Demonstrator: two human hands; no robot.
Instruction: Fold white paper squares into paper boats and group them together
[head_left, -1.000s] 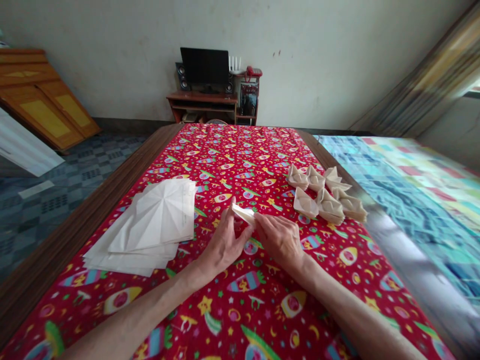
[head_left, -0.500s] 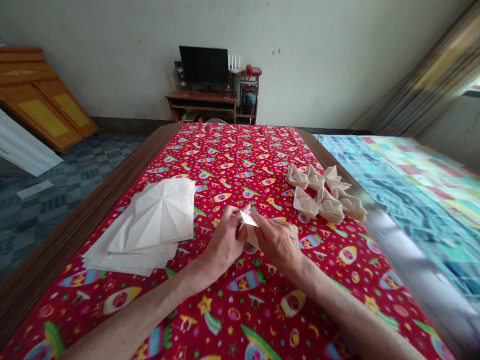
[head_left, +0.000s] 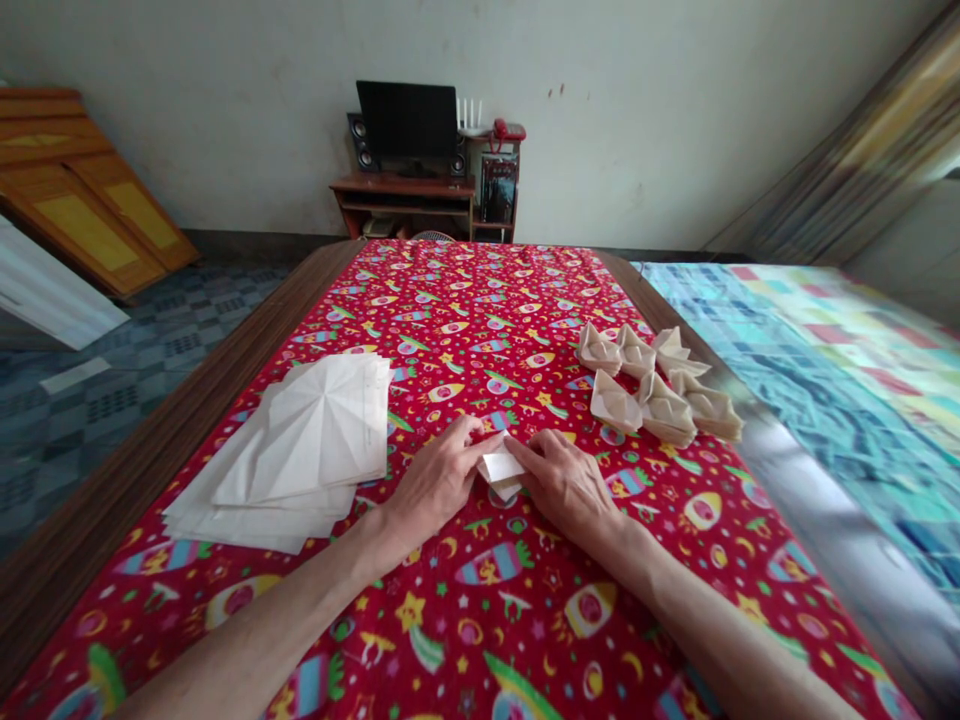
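Observation:
Between my two hands is a small folded piece of white paper point(head_left: 502, 466), low over the red patterned cloth. My left hand point(head_left: 445, 467) grips its left side with the fingertips. On the other side, my right hand point(head_left: 568, 478) has its fingers pressed on the paper's right edge; parts of the paper are hidden under the fingers. To the left lies a pile of creased white paper sheets point(head_left: 322, 425), fanned out. Several folded paper boat-like shapes point(head_left: 616, 404) stand in two rows at the right, some of them stacked.
The red cloth point(head_left: 480, 620) covers a table with a brown wooden edge point(head_left: 247, 335). A bed with a blue patterned cover point(head_left: 757, 350) adjoins on the right. Beyond the table are a desk point(head_left: 405, 186) with a monitor point(head_left: 409, 122) and a red telephone point(head_left: 506, 132).
Both hands have turned and spread slightly apart around the paper. The folded paper now lies lower and flatter, showing more of its white face.

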